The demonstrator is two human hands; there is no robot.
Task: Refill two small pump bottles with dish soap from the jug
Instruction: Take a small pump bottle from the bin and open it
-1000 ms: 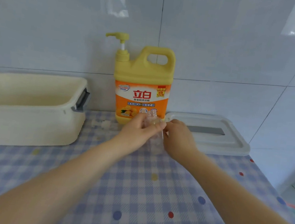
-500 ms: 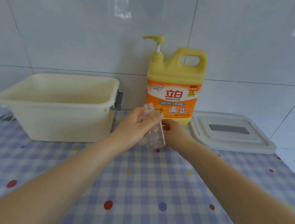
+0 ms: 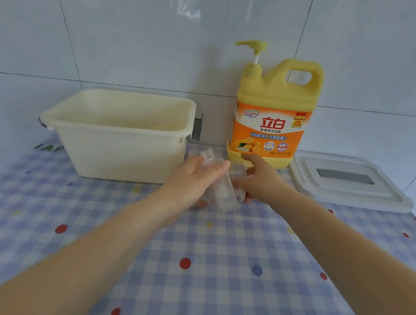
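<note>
Care is advised: the clear bottle (image 3: 220, 185), uncapped and tilted at frame centre, is clasped by the left hand (image 3: 193, 179) while the right hand (image 3: 258, 180) holds a second bottle (image 3: 238, 181) below the jug (image 3: 272, 113).

The dish soap jug (image 3: 271, 118) stands at the back of the surface (image 3: 211, 278) against the tiled wall (image 3: 139, 27). Left of it sits an open plastic bin (image 3: 121, 139); right of it a lid (image 3: 347, 182) lies flat. Before the jug, the left hand (image 3: 192, 182) holds a tilted small bottle (image 3: 221, 186), and the right hand (image 3: 259, 180) grips what seems a second bottle just beside it.
</note>
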